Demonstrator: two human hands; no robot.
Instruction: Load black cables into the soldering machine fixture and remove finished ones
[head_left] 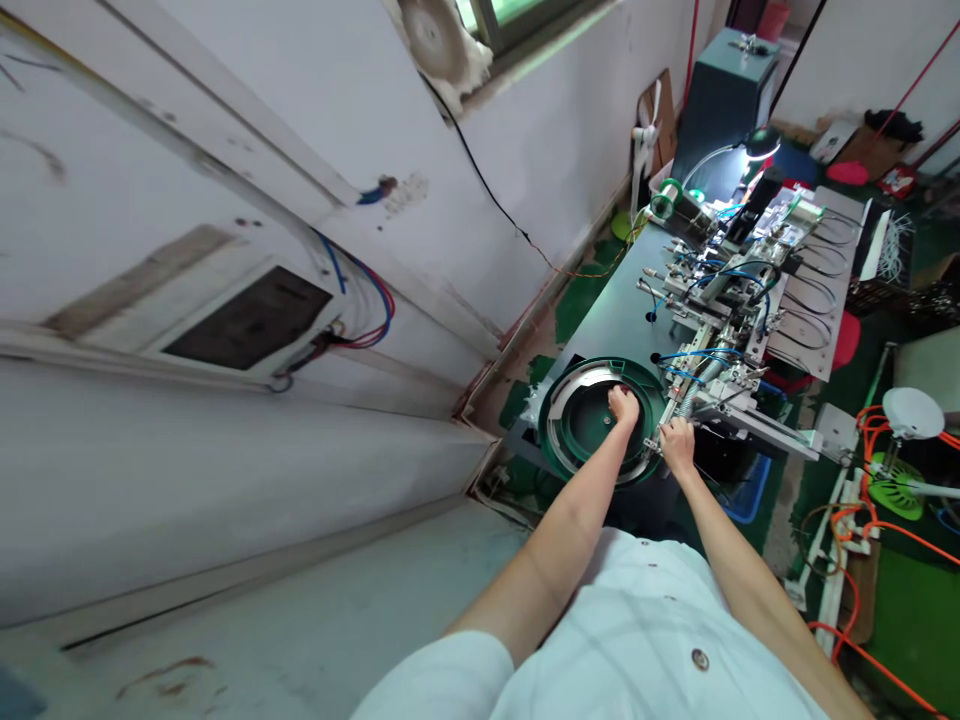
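A round green vibratory feeder bowl (550,420) with a pale inner track sits at the near end of a grey machine table (600,318). My left hand (623,404) is inside the bowl, over its right part, with the fingers curled closed; what they hold, if anything, is too small to see. Just right of the bowl's rim, my right hand (678,445) is closed at the near end of a metal feed rail (684,385). Its fingertips touch the rail area, and whatever they pinch is hidden. An assembly machine (739,290) with blue air tubes extends beyond the rail.
A lit desk lamp (763,143) and a wire spool (666,199) stand at the machine's far end. A blue basket (750,490) is below on the right. Orange hoses (851,520) and a white fan (913,413) lie farther right. A wall cabinet (247,318) is at left.
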